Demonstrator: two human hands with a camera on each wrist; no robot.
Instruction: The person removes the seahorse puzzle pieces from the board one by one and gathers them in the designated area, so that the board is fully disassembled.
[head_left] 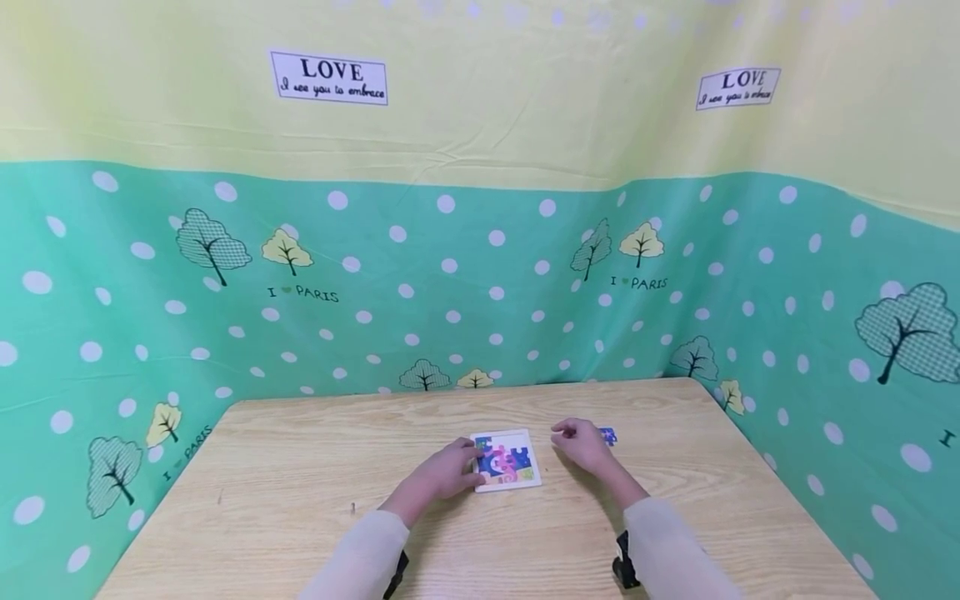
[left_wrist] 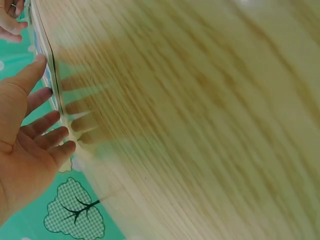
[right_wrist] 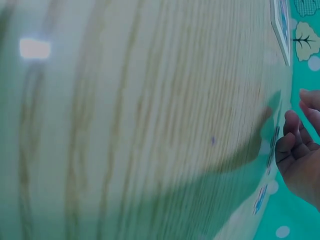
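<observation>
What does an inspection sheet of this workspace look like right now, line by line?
Surface: light wooden table, bare grain.
Job's things: square colourful jigsaw puzzle board, flat at the table's middle; small blue loose puzzle piece right of it.
Clutter: nothing seen.
Grippers: left hand touches the board's left edge, fingers straight; right hand beside the loose piece, fingers loosely curled.
Cables: nothing seen.
Surroundings: green polka-dot cloth backdrop with trees.

The left hand (left_wrist: 27,145) lies open, palm towards the camera, its straight fingers (left_wrist: 47,122) reaching to the thin edge of the puzzle board (left_wrist: 50,75) on the wooden table (left_wrist: 200,120) (the grain is blurred). Fingertip shadows fall on the wood. Another hand (left_wrist: 11,20) shows at the top left corner. Green tree-print cloth (left_wrist: 75,212) lies below.
</observation>
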